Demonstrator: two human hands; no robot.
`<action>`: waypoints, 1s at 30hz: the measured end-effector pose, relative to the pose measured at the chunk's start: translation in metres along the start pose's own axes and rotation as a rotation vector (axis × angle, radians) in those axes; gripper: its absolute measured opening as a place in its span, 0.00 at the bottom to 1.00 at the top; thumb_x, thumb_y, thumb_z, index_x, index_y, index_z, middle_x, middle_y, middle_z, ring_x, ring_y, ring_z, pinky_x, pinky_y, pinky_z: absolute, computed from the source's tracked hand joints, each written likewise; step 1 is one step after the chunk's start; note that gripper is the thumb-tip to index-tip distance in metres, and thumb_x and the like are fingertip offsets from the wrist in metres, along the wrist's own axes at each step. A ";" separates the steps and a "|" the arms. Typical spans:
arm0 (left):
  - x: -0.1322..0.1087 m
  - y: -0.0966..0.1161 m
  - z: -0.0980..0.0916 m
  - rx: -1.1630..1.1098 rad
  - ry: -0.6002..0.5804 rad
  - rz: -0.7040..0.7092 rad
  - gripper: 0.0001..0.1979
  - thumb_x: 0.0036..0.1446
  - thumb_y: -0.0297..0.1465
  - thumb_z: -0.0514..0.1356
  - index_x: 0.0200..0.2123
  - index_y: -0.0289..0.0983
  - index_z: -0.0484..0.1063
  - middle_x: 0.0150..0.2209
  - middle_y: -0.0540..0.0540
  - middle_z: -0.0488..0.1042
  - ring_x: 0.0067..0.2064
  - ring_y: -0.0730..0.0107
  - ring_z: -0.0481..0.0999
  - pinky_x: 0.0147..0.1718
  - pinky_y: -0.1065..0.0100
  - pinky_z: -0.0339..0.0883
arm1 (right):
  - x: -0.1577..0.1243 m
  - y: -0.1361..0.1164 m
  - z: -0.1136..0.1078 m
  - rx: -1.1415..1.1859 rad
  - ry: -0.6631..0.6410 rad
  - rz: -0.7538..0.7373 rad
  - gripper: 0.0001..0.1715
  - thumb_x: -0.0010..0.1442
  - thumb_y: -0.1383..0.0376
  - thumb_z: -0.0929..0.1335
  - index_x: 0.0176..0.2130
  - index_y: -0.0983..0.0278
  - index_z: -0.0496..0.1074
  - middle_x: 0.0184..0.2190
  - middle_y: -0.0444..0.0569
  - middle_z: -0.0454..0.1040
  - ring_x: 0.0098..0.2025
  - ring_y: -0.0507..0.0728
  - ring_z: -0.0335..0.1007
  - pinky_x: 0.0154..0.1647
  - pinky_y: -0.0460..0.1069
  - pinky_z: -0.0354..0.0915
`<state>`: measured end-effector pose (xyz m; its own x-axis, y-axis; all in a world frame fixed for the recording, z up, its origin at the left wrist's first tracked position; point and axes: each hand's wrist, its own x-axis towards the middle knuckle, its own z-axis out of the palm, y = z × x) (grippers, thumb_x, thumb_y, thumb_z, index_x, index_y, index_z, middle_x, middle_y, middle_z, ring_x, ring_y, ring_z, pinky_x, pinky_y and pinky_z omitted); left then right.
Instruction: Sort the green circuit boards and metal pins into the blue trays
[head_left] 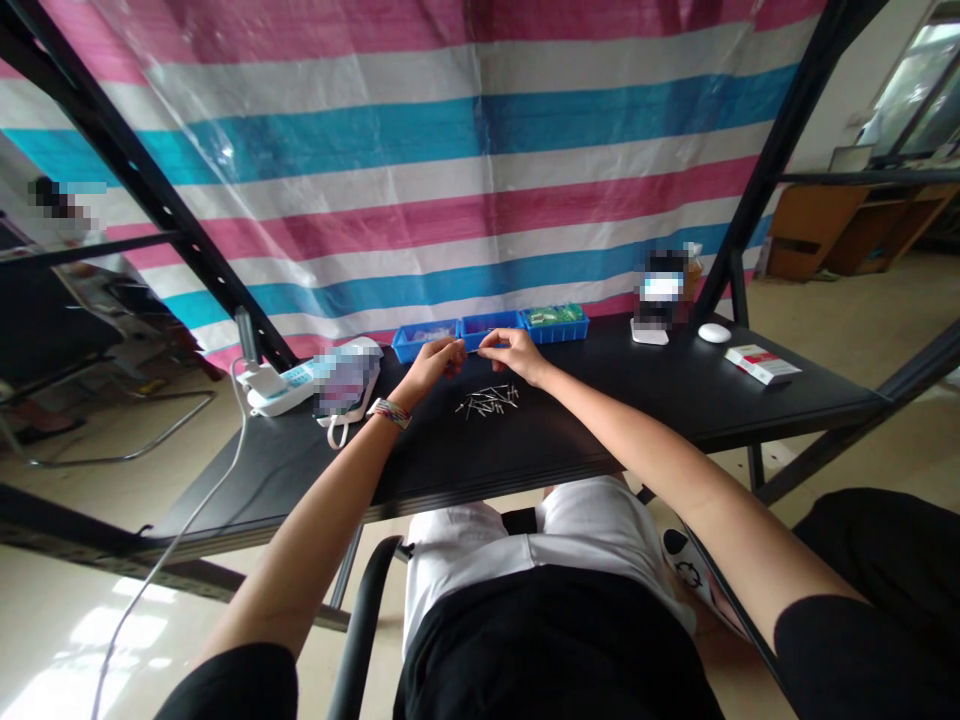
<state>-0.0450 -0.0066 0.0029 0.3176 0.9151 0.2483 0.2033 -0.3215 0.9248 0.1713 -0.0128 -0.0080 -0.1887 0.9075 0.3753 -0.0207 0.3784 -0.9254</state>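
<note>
Over the black table [570, 400], my left hand [437, 362] and my right hand [515, 357] meet at a thin, pale rod-like piece [472, 351]. Each hand pinches one end of it between thumb and fingers. Just below them lies a loose pile of slim silvery pieces [491, 400]. Behind my hands stand three blue bins in a row: the left bin [405, 350] holds clear items, the contents of the middle bin [491, 320] are hard to make out, and the right bin [559, 328] holds green parts.
A power strip [281, 392] with a cable and a pouch [349, 385] lie at the left. Toward the right are a phone on a stand [649, 332], a white mouse [714, 333] and a white-red box [763, 364]. A person [97, 260] sits far left.
</note>
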 end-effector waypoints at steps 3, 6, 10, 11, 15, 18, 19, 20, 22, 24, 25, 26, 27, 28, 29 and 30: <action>0.003 -0.004 -0.002 0.020 -0.006 -0.004 0.25 0.57 0.55 0.67 0.28 0.38 0.72 0.24 0.48 0.71 0.25 0.70 0.71 0.24 0.69 0.62 | 0.000 0.001 0.000 0.013 0.012 -0.025 0.14 0.52 0.59 0.81 0.32 0.63 0.78 0.28 0.44 0.78 0.21 0.49 0.67 0.23 0.46 0.66; 0.004 -0.007 -0.002 0.001 0.000 -0.016 0.26 0.57 0.56 0.68 0.28 0.39 0.71 0.24 0.49 0.71 0.26 0.70 0.71 0.24 0.70 0.63 | 0.000 0.002 0.000 0.028 0.013 -0.044 0.15 0.51 0.58 0.81 0.32 0.63 0.79 0.28 0.43 0.78 0.21 0.49 0.67 0.23 0.46 0.66; 0.002 -0.006 -0.001 -0.031 0.005 -0.025 0.27 0.56 0.57 0.69 0.28 0.38 0.71 0.25 0.49 0.71 0.27 0.71 0.71 0.25 0.71 0.63 | 0.002 0.004 -0.001 0.057 0.027 -0.005 0.16 0.49 0.58 0.82 0.33 0.63 0.79 0.25 0.42 0.77 0.21 0.49 0.67 0.22 0.45 0.65; 0.001 -0.005 0.000 -0.029 0.007 -0.021 0.28 0.55 0.57 0.70 0.28 0.38 0.71 0.25 0.49 0.71 0.27 0.72 0.70 0.25 0.71 0.63 | 0.002 0.005 -0.001 0.076 0.028 0.017 0.16 0.49 0.58 0.82 0.33 0.63 0.79 0.25 0.41 0.76 0.21 0.49 0.67 0.22 0.44 0.64; -0.002 0.001 0.003 -0.030 0.019 0.009 0.26 0.52 0.54 0.74 0.30 0.37 0.72 0.26 0.50 0.71 0.26 0.75 0.68 0.25 0.72 0.61 | 0.004 0.008 -0.005 0.203 0.022 0.143 0.13 0.52 0.61 0.80 0.36 0.62 0.78 0.30 0.43 0.81 0.22 0.48 0.69 0.21 0.43 0.65; -0.003 0.004 0.004 -0.051 0.033 0.026 0.25 0.48 0.50 0.76 0.31 0.37 0.73 0.25 0.52 0.69 0.25 0.76 0.66 0.25 0.72 0.58 | 0.004 0.007 -0.007 0.311 0.012 0.232 0.12 0.53 0.63 0.79 0.36 0.63 0.77 0.32 0.44 0.81 0.22 0.47 0.70 0.21 0.43 0.66; -0.003 0.004 0.004 -0.057 0.036 0.031 0.24 0.48 0.49 0.77 0.31 0.37 0.74 0.25 0.52 0.69 0.25 0.76 0.65 0.25 0.72 0.57 | 0.005 0.007 -0.007 0.341 0.007 0.253 0.12 0.53 0.64 0.79 0.36 0.63 0.77 0.31 0.44 0.81 0.22 0.48 0.70 0.21 0.43 0.67; -0.003 0.004 0.004 -0.062 0.037 0.037 0.23 0.48 0.48 0.77 0.31 0.36 0.74 0.26 0.52 0.69 0.25 0.77 0.65 0.25 0.72 0.56 | 0.005 0.006 -0.007 0.364 0.000 0.269 0.11 0.53 0.65 0.78 0.36 0.63 0.76 0.31 0.44 0.80 0.22 0.48 0.70 0.22 0.43 0.68; -0.002 0.003 0.004 -0.072 0.042 0.048 0.22 0.47 0.46 0.77 0.32 0.36 0.75 0.27 0.52 0.70 0.26 0.77 0.64 0.25 0.72 0.55 | 0.004 0.004 -0.007 0.389 -0.011 0.296 0.11 0.54 0.66 0.78 0.36 0.63 0.76 0.30 0.44 0.80 0.23 0.48 0.71 0.22 0.43 0.68; -0.002 0.002 0.004 -0.079 0.045 0.057 0.21 0.47 0.44 0.77 0.32 0.36 0.76 0.29 0.51 0.72 0.26 0.77 0.65 0.25 0.72 0.55 | 0.003 0.002 -0.007 0.391 -0.024 0.321 0.10 0.55 0.67 0.78 0.36 0.64 0.75 0.29 0.43 0.79 0.23 0.48 0.71 0.23 0.43 0.69; -0.002 0.001 0.004 -0.081 0.045 0.061 0.21 0.47 0.44 0.77 0.32 0.36 0.76 0.30 0.51 0.73 0.27 0.77 0.65 0.25 0.72 0.55 | 0.003 0.001 -0.007 0.388 -0.032 0.334 0.11 0.55 0.68 0.78 0.36 0.64 0.74 0.29 0.43 0.79 0.24 0.48 0.71 0.23 0.43 0.69; -0.002 0.001 0.005 -0.081 0.045 0.063 0.20 0.47 0.43 0.77 0.32 0.36 0.76 0.31 0.50 0.73 0.27 0.77 0.65 0.25 0.72 0.56 | 0.002 0.000 -0.007 0.383 -0.043 0.345 0.11 0.55 0.68 0.77 0.36 0.63 0.74 0.29 0.43 0.79 0.24 0.48 0.71 0.24 0.43 0.69; -0.002 0.001 0.005 -0.080 0.044 0.062 0.20 0.46 0.43 0.77 0.32 0.36 0.76 0.31 0.50 0.73 0.27 0.77 0.65 0.25 0.72 0.56 | 0.001 -0.002 -0.006 0.377 -0.055 0.356 0.11 0.55 0.69 0.77 0.35 0.63 0.73 0.29 0.42 0.78 0.24 0.48 0.71 0.24 0.43 0.70; -0.002 0.002 0.005 -0.078 0.040 0.060 0.20 0.46 0.43 0.77 0.32 0.36 0.76 0.31 0.50 0.73 0.28 0.77 0.66 0.25 0.72 0.56 | 0.000 -0.003 -0.006 0.371 -0.067 0.363 0.11 0.55 0.69 0.77 0.35 0.63 0.72 0.28 0.42 0.78 0.24 0.48 0.71 0.24 0.43 0.70; -0.002 0.003 0.006 -0.076 0.035 0.057 0.20 0.46 0.43 0.78 0.32 0.36 0.76 0.31 0.50 0.73 0.28 0.77 0.66 0.25 0.72 0.56 | 0.000 -0.003 -0.006 0.364 -0.079 0.368 0.11 0.55 0.70 0.77 0.35 0.63 0.72 0.28 0.42 0.78 0.24 0.48 0.71 0.24 0.43 0.70; -0.003 0.004 0.006 -0.079 0.032 0.056 0.20 0.46 0.42 0.78 0.33 0.36 0.76 0.31 0.50 0.72 0.28 0.77 0.66 0.25 0.72 0.56 | -0.001 -0.003 -0.006 0.356 -0.087 0.366 0.11 0.54 0.70 0.77 0.34 0.63 0.72 0.28 0.41 0.78 0.24 0.48 0.71 0.24 0.43 0.69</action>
<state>-0.0396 -0.0118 0.0039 0.2965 0.9039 0.3082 0.1116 -0.3533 0.9289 0.1771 -0.0137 -0.0049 -0.3267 0.9446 0.0314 -0.2676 -0.0606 -0.9616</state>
